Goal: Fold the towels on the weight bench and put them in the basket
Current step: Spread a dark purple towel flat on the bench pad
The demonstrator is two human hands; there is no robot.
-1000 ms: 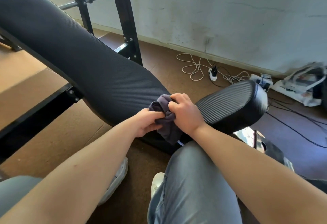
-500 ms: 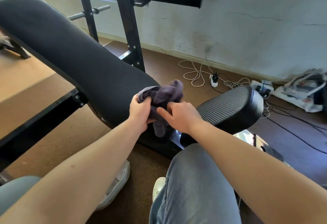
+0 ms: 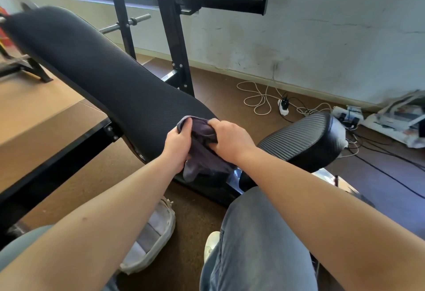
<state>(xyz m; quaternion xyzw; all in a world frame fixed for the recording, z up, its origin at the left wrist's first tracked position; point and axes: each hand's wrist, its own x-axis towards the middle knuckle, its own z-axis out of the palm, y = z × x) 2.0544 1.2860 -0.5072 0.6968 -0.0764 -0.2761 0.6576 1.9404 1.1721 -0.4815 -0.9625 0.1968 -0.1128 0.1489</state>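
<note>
A small dark purple-grey towel point(image 3: 202, 153) is bunched at the near end of the black weight bench backrest point(image 3: 103, 79). My left hand point(image 3: 178, 143) grips its left side, thumb over the top edge. My right hand point(image 3: 232, 140) holds its right side with curled fingers. A loose end of the towel hangs down below both hands, over the gap before the ribbed seat pad point(image 3: 301, 139). A cream woven basket point(image 3: 151, 238) with light folded cloth inside sits on the floor under my left forearm, partly hidden by it.
Black rack uprights point(image 3: 171, 35) and a bar holder point(image 3: 232, 3) stand behind the bench. White and black cables with a power strip point(image 3: 284, 104) lie on the brown floor by the wall. Bags point(image 3: 400, 118) sit at far right. My knees are at the bottom.
The towel, lifted and spread between my hands half a second ago, is now lower and bunched against the bench end. My right hand has closed over its right side.
</note>
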